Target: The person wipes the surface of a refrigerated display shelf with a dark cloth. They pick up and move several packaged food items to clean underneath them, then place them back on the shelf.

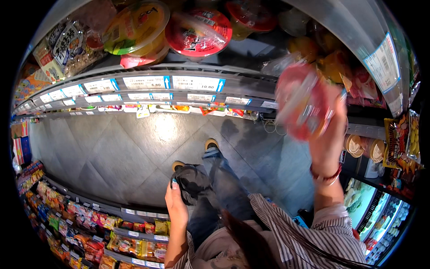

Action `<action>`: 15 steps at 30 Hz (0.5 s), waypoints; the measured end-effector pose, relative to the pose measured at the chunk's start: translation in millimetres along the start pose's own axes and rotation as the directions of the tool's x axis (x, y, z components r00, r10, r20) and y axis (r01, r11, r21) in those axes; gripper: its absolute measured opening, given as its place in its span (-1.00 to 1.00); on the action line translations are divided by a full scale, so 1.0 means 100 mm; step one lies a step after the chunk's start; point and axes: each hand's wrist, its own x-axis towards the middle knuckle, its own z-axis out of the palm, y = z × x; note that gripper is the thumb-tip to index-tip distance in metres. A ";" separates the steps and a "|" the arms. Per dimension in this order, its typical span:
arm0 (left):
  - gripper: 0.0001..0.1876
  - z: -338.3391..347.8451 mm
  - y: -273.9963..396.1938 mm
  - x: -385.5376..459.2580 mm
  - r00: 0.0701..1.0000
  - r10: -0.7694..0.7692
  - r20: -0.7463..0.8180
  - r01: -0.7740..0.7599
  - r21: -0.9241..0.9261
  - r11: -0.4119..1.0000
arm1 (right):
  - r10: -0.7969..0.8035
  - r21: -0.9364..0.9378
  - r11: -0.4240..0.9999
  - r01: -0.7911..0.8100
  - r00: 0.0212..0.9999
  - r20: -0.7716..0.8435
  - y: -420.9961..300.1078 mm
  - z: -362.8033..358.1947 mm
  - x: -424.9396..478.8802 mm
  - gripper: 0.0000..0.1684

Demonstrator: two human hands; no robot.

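Note:
My right hand [327, 134] holds up a round plastic cup with a red lid [302, 101], blurred, in front of the shelf's right part. Like it in kind, a red-lidded cup [199, 32] and a yellow-lidded cup [137, 27] sit on the top shelf to the left. Another red-lidded cup [252, 15] stands farther back. Low at the centre, my left hand [176, 205] is closed around the edge of a dark, crumpled bag or cloth [193, 183] that hangs before my legs.
The shelf edge [242, 82] carries price tags. Packaged snacks [72, 47] lie at its left, and bagged goods [336, 67] at its right. Snack shelves [100, 222] stand behind me at the lower left. A lit display case [379, 212] is at the lower right. Grey floor tiles [111, 148] lie between.

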 end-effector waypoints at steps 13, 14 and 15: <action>-0.25 0.11 0.27 0.20 0.877 0.255 0.408 -0.232 -0.104 0.967 | 0.497 -0.187 0.867 -0.461 0.782 0.376 0.71 0.62 -1.00 -0.58; -0.27 0.07 0.24 0.20 0.871 0.240 0.429 -0.224 -0.089 0.971 | 0.502 -0.266 0.865 -0.426 0.748 0.435 0.66 0.60 -0.93 -0.57; -0.30 0.02 0.21 0.20 0.865 0.224 0.448 -0.215 -0.073 0.974 | 0.602 -0.331 0.798 -0.504 0.640 0.477 0.63 0.59 -0.87 -0.57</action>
